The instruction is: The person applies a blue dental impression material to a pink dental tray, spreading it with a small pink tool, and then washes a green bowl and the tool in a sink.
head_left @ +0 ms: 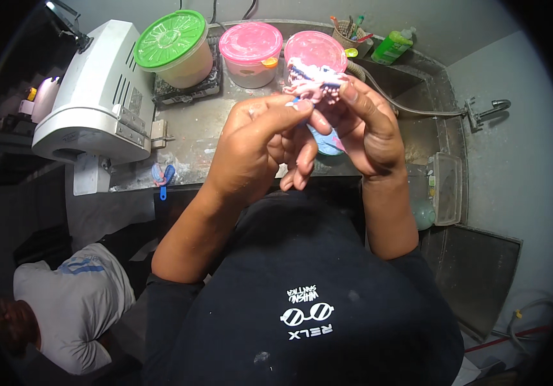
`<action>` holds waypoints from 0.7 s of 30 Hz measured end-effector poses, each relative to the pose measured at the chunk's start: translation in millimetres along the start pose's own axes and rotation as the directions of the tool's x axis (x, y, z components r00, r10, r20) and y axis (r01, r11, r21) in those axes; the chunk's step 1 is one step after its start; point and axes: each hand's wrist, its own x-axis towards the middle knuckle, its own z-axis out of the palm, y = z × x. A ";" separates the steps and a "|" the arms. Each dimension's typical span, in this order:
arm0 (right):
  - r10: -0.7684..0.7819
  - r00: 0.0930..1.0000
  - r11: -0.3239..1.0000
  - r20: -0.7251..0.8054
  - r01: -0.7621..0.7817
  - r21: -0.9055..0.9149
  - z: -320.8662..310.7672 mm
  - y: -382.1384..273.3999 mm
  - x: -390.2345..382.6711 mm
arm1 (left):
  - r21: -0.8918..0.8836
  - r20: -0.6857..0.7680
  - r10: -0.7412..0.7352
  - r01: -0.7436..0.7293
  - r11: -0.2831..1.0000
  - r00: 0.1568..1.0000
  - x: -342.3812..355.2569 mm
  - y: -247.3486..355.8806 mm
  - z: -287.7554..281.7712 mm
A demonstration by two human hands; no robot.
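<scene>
Pink and white, with dark blue patches, the irregular lump (316, 78) is held up above the worktop (194, 122), toward its back edge; I log its material as undetermined.

Left hand (250, 135): thumb and forefinger pinch the lump's near side; the remaining fingers curl loosely below. Right hand (377, 125): thumb presses the lump's right end; I cannot tell how its other fingers bear on it, as they sit largely behind. The lump's underside is hidden from me.

Below the hands, nearer the front edge, a light blue and pink mass (328, 141) shows only in part. Along the back edge I record a green-lidded tub (176, 48), a pink-lidded tub (250, 48) and a second pink-lidded container (313, 48), partly covered by the lump. A blue-handled tool (163, 192) overhangs the front edge, its head smeared. At lower left, a person in a pale shirt (77, 302) fades into the dark rim.
</scene>
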 end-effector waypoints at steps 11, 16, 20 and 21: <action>0.208 0.978 0.899 0.033 -0.205 0.388 -0.9 -9.3 5.2 | 0.077 0.088 0.144 -0.151 0.985 0.986 -7.7 13.4 28.9; 0.139 0.971 0.834 0.196 -0.221 0.505 -2.7 -10.1 -0.6 | 0.175 0.115 0.267 -0.284 0.943 0.957 -15.5 3.5 51.2; 0.102 0.966 0.868 0.236 -0.203 0.453 -19.7 -2.9 0.3 | 0.182 0.127 0.266 -0.286 0.941 0.956 -18.8 4.6 48.7; 0.180 0.970 0.853 0.163 -0.236 0.466 5.3 -11.1 -4.7 | 0.187 0.128 0.251 -0.272 0.944 0.960 -20.2 5.5 45.8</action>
